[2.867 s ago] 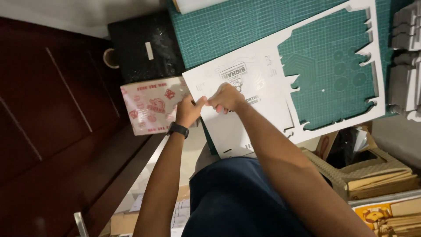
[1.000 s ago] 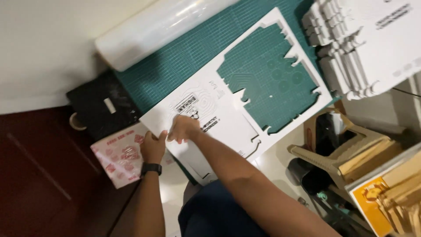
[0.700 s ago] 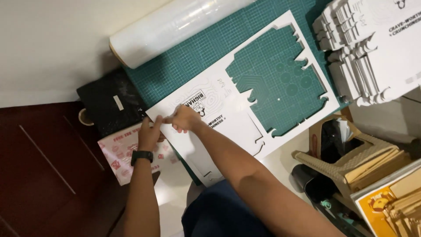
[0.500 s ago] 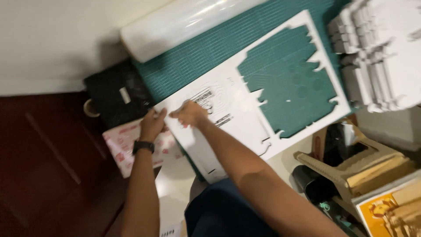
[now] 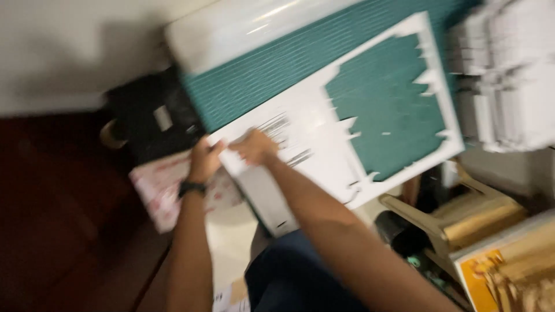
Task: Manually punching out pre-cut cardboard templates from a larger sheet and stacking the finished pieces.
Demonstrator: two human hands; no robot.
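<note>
A large white die-cut card sheet (image 5: 324, 150) with a big cut-out window lies on a green cutting mat (image 5: 272, 81). My left hand (image 5: 203, 160), with a dark watch on its wrist, pinches the sheet's near left corner. My right hand (image 5: 254, 147) grips the same edge just beside it, over a printed patch. The frame is blurred, so finger detail is unclear.
A roll of clear film (image 5: 248, 23) lies along the mat's far edge. A black case (image 5: 153, 118) and a pink patterned pouch (image 5: 165, 188) sit left of the sheet. Stacked white card parts (image 5: 509, 75) fill the right. A beige plastic chair (image 5: 462, 214) stands below.
The view has swung and blurred. Both hands stay on the sheet's near left corner, and the sheet has hardly shifted on the mat.
</note>
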